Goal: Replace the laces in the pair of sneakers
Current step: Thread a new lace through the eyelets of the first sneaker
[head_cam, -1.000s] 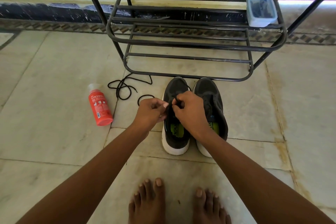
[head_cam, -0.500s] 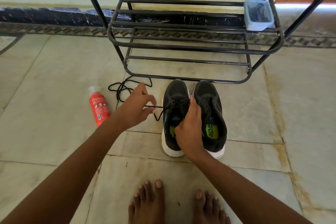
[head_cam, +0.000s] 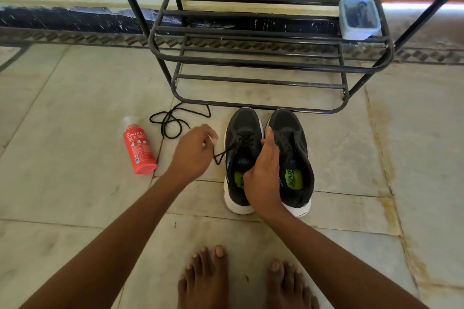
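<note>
Two dark grey sneakers with white soles stand side by side on the floor, toes toward the rack. The left sneaker (head_cam: 242, 133) has a black lace (head_cam: 221, 157) through its upper eyelets. My left hand (head_cam: 194, 150) pinches that lace and holds it out to the left of the shoe. My right hand (head_cam: 265, 170) grips the left sneaker's inner side, thumb inside its opening, fingers lying between the two shoes. The right sneaker (head_cam: 292, 148) shows no lace. A loose black lace (head_cam: 170, 120) lies coiled on the floor, left of the shoes.
A black metal shoe rack (head_cam: 251, 63) stands just behind the sneakers, with a small lidded plastic box (head_cam: 359, 17) on its right end. A red spray bottle (head_cam: 139, 150) lies on the tiles at the left. My bare feet (head_cam: 246, 278) are at the bottom.
My left hand has drawn the lace out to the left, away from the shoe. My right hand dropped from the lacing down to grip the left sneaker's side.
</note>
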`<state>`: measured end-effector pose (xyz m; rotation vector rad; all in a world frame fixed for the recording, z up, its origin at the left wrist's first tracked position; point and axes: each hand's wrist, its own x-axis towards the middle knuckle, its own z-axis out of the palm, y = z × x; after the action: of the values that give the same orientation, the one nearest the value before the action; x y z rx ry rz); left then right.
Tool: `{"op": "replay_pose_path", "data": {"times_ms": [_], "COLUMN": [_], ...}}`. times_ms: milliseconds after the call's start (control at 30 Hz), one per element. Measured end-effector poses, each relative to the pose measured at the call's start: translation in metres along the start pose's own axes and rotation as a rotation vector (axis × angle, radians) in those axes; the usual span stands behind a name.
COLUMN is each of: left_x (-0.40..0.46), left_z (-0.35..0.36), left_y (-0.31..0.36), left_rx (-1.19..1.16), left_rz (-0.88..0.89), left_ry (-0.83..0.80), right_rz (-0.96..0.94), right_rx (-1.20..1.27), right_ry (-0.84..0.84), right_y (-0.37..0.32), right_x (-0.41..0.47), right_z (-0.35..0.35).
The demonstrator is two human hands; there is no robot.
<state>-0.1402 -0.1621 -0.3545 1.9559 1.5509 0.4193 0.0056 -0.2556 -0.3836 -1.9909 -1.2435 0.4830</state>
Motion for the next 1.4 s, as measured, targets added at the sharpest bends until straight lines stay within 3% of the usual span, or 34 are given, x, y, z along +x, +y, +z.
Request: {"op": "replay_pose_path", "data": {"times_ms": [133, 300, 400, 533, 700, 833, 900, 1067, 1400], "left_x": [-0.010, -0.008, -0.007, -0.008, -0.010, -0.011, -0.008, -0.008, -0.022], "left_z": [0.034, 0.030, 0.021, -0.003, -0.027, -0.033, -0.031, -0.017, 0.001], "left_y": [-0.007, -0.005, 0.000, 0.012, 0.032, 0.039, 0.033, -0.012, -0.060], "left_rx": [0.058, -0.036, 0.013, -0.184, -0.345, -0.442, -0.451, -0.354, -0.015], "left_rz": [0.031, -0.014, -0.041, 0.046, 0.249, 0.299, 0.236, 0.030, -0.219], "left_ry": [-0.142, -0.152, -0.030, 0.168, 0.145, 0.179, 0.211, 0.144, -0.065], "right_rz": [0.016, 0.035, 0.017, -0.028, -0.193, -0.190, -0.132, 0.056, 0.104], "right_rx": [0.029, 0.048, 0.050, 0.071, 0.161, 0.382, 0.468, 0.614, 0.562], "right_ry": [0.006, 0.002, 0.004, -0.009, -0.064, -0.274, -0.290, -0.150, -0.012], "right_y": [0.001, 0.002, 0.002, -0.002, -0.013, -0.034, -0.038, -0.031, -0.018], "right_x": [0.001, 0.002, 0.001, 0.000, 0.016, 0.045, 0.058, 0.078, 0.081], "right_z": [0.000, 0.001, 0.001, -0.003, -0.017, -0.038, -0.045, -0.053, -0.051]}}
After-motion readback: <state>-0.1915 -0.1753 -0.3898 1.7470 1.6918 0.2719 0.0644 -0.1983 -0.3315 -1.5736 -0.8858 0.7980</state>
